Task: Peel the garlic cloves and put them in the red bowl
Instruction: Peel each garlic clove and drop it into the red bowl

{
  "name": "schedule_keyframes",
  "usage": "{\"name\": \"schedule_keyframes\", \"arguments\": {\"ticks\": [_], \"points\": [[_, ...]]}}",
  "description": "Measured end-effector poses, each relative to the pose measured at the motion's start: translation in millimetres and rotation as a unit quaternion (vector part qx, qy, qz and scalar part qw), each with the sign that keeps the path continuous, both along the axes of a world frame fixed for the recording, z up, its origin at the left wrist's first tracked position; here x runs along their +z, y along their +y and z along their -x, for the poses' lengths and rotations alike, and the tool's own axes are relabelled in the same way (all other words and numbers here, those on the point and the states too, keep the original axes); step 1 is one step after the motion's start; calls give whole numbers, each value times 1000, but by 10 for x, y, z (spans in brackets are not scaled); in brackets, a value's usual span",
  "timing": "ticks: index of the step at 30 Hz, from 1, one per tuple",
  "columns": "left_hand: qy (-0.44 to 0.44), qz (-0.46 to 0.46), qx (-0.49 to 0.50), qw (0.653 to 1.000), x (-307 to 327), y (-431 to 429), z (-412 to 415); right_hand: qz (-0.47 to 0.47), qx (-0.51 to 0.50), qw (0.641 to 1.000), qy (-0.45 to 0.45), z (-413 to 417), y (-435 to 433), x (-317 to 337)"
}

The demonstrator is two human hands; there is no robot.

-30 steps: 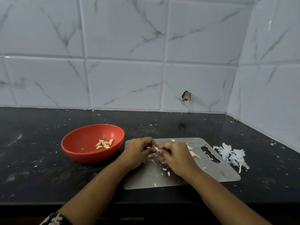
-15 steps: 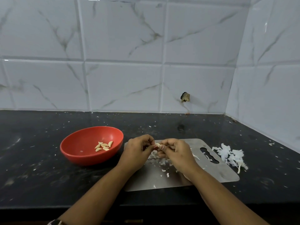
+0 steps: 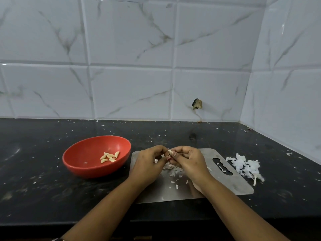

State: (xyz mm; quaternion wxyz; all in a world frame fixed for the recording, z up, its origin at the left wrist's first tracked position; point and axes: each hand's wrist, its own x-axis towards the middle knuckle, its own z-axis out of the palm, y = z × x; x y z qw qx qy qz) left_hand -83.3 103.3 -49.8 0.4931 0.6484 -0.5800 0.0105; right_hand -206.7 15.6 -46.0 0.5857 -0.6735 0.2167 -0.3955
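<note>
A small pale garlic clove (image 3: 169, 152) is pinched between the fingertips of my left hand (image 3: 147, 164) and my right hand (image 3: 188, 162), both held just above the steel cutting board (image 3: 225, 181). Bits of papery skin (image 3: 171, 168) lie on the board under my hands. To the left stands the red bowl (image 3: 81, 164) with several peeled cloves (image 3: 110, 157) inside.
A pile of white garlic skins (image 3: 246, 166) lies on the black counter (image 3: 34, 180) right of the board. Skin flecks are scattered over the counter. Tiled walls close off the back and the right side. The counter's front edge runs below my forearms.
Both hands have lifted slightly from the board and drawn together, fingertips working on the clove. The view has shifted a little; the bowl and board stay put.
</note>
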Motion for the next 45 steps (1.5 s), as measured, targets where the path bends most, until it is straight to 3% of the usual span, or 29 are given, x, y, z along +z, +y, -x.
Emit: {"name": "schedule_keyframes", "arguments": {"ticks": [11,15,18,27,45], "points": [[-28,-38,-52,998,118,105,115,-104,13,994,-21,8,-26,46],[0,-35,-12,999,59,57,56,-103,1,994,-31,16,-29,50],[25,-28,43,998,7,17,-41,-91,8,995,-26,19,-16,37],[28,12,71,997,8,15,-43,-46,29,998,-15,16,8,22],[222,4,-14,975,23,22,-49,58,25,998,22,12,65,-10]]}}
